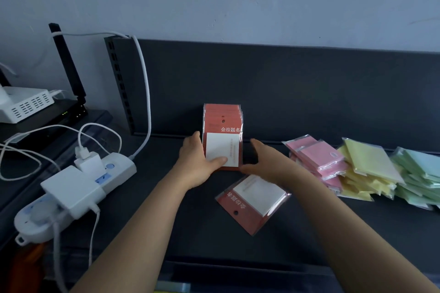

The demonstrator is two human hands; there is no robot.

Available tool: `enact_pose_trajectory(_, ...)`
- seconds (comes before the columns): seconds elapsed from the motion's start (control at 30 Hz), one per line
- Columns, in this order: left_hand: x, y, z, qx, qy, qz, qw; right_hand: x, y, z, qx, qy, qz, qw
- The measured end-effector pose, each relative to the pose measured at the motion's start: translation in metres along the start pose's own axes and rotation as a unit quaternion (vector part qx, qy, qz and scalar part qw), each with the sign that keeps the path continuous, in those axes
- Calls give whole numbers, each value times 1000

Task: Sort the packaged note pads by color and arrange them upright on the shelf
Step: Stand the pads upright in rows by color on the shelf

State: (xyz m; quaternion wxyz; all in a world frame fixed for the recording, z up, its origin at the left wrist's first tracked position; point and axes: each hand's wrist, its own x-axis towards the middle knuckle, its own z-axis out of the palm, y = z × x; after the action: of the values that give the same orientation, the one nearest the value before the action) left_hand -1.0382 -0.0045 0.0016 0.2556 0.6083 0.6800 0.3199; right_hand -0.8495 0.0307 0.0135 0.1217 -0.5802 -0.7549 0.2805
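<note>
A stack of red-carded note pads (pixel 223 123) with white pads stands upright near the back panel of the dark shelf (pixel 181 221). My left hand (pixel 197 164) grips its left side, thumb across the front white pad. My right hand (pixel 264 162) is cupped against the stack's right lower edge. One more red-carded pad (pixel 252 200) lies flat and upside down on the shelf, partly under my right wrist. To the right lie loose heaps of pink pads (pixel 316 157), yellow pads (pixel 366 169) and green pads (pixel 419 173).
A white power strip (pixel 78 185) with plugged adapters and cables lies at the left of the shelf. A white cable (pixel 145 83) runs up the slotted upright. Beyond, a router and a white box (pixel 26 102) sit on a lower surface.
</note>
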Motion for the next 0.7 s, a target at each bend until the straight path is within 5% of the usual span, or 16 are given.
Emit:
enact_pose_trajectory(0.13,-48,17,7,104,-55,-29,993,-28,16,-5,-89,-42,-11,995)
enact_pose_trajectory(0.33,-69,26,25,214,-117,-28,969,-54,25,2,-23,-44,-14,999)
enact_pose_trajectory(0.6,-68,21,14,24,-112,-13,993,-56,24,-2,47,-29,-63,996)
enact_pose_trajectory(0.7,-60,20,0,-66,-34,10,997,-50,14,-10,88,30,-86,992)
